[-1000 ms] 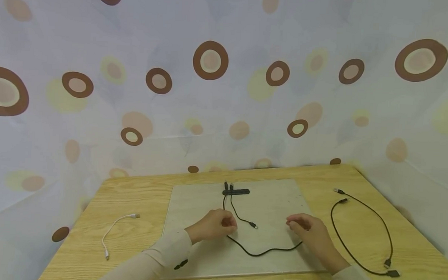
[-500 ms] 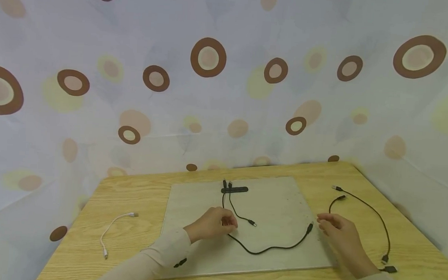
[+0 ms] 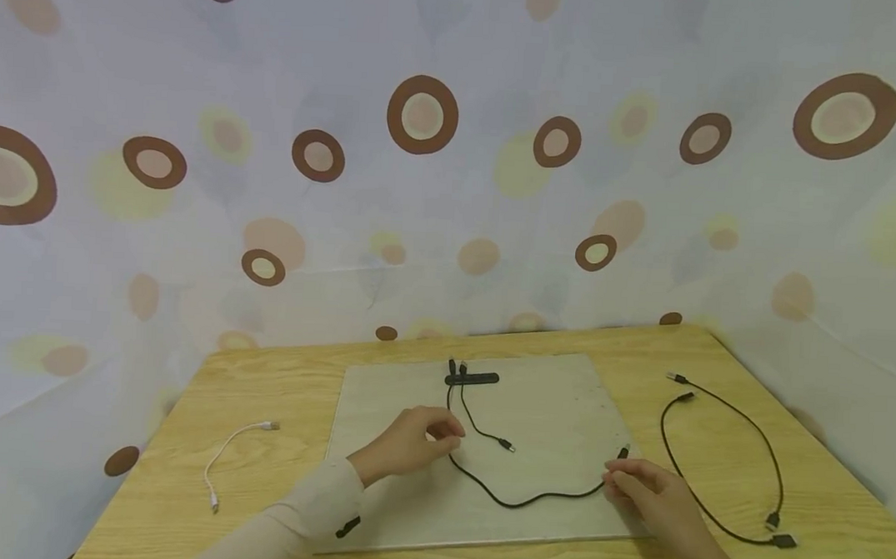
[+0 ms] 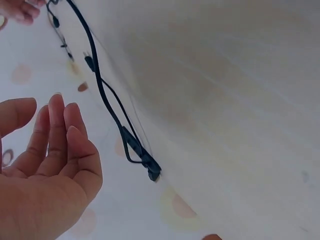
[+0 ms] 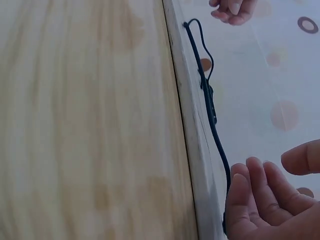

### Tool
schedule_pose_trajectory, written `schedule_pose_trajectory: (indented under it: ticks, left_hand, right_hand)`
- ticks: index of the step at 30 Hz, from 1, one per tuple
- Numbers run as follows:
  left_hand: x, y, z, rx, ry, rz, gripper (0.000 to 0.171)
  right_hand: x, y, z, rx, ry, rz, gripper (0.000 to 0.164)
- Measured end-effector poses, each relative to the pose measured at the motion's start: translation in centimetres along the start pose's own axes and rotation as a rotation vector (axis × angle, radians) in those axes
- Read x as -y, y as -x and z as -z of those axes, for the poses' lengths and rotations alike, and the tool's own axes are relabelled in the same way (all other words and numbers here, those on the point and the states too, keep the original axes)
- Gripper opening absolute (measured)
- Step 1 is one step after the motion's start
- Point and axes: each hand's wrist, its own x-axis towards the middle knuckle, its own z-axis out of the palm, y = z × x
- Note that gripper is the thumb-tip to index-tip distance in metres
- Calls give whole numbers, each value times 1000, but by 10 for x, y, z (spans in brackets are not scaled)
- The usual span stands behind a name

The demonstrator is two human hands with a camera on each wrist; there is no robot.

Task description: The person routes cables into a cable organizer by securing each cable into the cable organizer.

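A long black cable [image 3: 511, 505] curves across the pale board [image 3: 546, 434], its right plug [image 3: 624, 452] pointing away. My left hand [image 3: 411, 439] hovers over the cable's left stretch; in the left wrist view that hand [image 4: 55, 170] has loosely bent fingers, thumb apart, with nothing between. Close by that plug is my right hand [image 3: 652, 493], fingertips right at the cable. The right wrist view has this hand [image 5: 270, 200] with thumb away from its fingers, beside the cable [image 5: 212, 122]. A shorter black cable [image 3: 479, 429] and the long one both cross a black bar [image 3: 481, 379].
On the wooden table [image 3: 278, 389], a short white cable [image 3: 223, 453] lies left of the board. To the right lie two black cables, one ending in a plug [image 3: 773, 520], the other in a larger plug [image 3: 784, 541]. A patterned curtain [image 3: 482, 189] stands behind the table.
My right hand moved right, away from the cable and past the board's edge, then back left to the cable's plug end. The left hand shifted slightly left. The cables lie much as before.
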Motion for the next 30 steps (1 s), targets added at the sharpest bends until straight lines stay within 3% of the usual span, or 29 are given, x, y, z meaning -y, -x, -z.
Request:
schedule_pose_trajectory:
  ticks: [3,6,13,19,23,30]
  left_hand:
    - [6,8,10,-34,5,25,14]
    - [14,17,23,-52,6,53,14]
    - [51,39,72,-104,-91,75,10]
    - [84,62,108,-147,-199,176,10]
    - [96,74,128,-146,-274,227,13]
    - [121,84,147,-112,-381,302,14]
  right_hand:
    - [4,5,-17,42,-37,-18,37]
    - [7,10,-34,126,-42,19,37]
    - [7,17,-70,373,-113,80,34]
    - [9,20,-96,478,-128,98,34]
    - [14,24,-112,554,-131,97,35]
    - [19,27,-133,606,-123,129,33]
